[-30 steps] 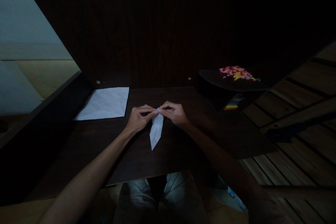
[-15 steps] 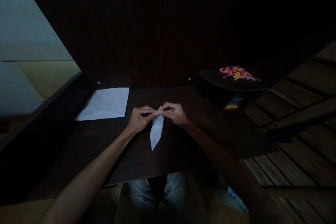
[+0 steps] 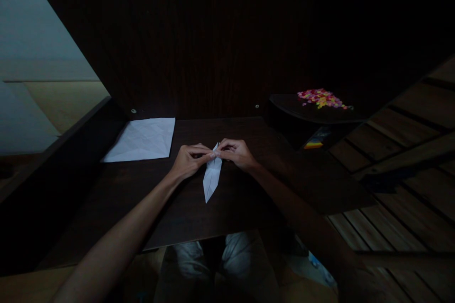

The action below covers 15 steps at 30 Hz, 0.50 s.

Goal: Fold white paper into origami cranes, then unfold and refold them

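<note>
A narrow piece of folded white paper with a pointed lower end is held over the dark desk. My left hand pinches its upper part from the left, thumb and fingers pressed together. From the right, my right hand pinches the same part, and the two thumb tips meet on the paper. A thin tip of the paper sticks up between the hands. The fingers cover the folds under them.
A creased white sheet lies at the desk's back left. On a curved shelf at the right sits a heap of small colourful pieces. A dark panel rises behind, and a low side board borders the left.
Hands and folded paper stay almost exactly where they were, both still pinching. The view has shifted very slightly.
</note>
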Available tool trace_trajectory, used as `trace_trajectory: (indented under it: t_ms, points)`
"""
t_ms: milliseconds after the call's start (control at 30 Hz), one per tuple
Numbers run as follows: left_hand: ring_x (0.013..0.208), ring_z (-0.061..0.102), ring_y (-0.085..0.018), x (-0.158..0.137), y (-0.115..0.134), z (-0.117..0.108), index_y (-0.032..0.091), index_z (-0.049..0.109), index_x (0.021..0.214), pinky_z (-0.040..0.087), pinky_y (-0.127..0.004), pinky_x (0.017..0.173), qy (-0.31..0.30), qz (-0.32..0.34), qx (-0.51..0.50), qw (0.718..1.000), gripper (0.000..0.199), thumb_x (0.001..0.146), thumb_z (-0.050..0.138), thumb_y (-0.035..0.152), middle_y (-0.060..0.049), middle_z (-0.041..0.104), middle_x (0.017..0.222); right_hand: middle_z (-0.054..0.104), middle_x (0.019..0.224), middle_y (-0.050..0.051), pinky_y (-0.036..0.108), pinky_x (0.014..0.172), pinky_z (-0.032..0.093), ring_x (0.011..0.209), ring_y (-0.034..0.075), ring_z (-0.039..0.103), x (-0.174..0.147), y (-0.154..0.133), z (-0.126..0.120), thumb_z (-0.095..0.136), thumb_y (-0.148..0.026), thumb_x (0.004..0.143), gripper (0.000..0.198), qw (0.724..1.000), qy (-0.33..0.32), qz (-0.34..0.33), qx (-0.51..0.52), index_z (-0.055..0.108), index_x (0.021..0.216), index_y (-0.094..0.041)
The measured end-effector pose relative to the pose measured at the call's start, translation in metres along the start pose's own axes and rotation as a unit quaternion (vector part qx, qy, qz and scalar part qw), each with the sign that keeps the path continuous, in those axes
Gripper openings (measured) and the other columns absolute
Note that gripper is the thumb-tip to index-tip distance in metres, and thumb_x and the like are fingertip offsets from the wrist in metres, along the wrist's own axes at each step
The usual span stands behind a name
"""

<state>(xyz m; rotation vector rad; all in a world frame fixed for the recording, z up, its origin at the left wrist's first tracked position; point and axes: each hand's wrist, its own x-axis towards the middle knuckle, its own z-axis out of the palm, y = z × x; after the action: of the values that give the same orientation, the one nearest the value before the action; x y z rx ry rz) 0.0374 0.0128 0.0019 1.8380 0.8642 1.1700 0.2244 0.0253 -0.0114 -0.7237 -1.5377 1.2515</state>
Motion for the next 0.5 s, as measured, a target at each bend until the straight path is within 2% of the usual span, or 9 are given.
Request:
trace_trajectory:
  t_ms: [300, 500]
  points:
    - [0.069, 0.063, -0.017, 0.0024, 0.0022, -0.0021, 0.016, 0.077, 0.076, 0.048, -0.028, 0.061, -0.002, -0.007, -0.005, 1.000, 0.017, 0.074, 0.072, 0.032, -0.008, 0.072, 0.077, 0.065, 0.076, 0.002, 0.027, 0.066, 0.048, 0.072, 0.014, 0.061, 0.0003, -0.0035, 0.0003, 0.077, -0.035, 0.068, 0.019, 0.999, 0.007, -0.027, -0.016, 0.070, 0.075, -0.018]
    - [0.070, 0.063, -0.018, 0.0028, 0.0029, -0.0026, 0.017, 0.077, 0.075, 0.049, -0.029, 0.062, -0.012, -0.002, -0.008, 1.000, 0.017, 0.075, 0.072, 0.033, -0.008, 0.072, 0.077, 0.065, 0.079, 0.003, 0.027, 0.064, 0.047, 0.074, 0.014, 0.060, 0.0003, -0.0037, -0.0028, 0.073, -0.035, 0.073, 0.016, 0.996, -0.004, -0.056, -0.068, 0.072, 0.079, -0.020]
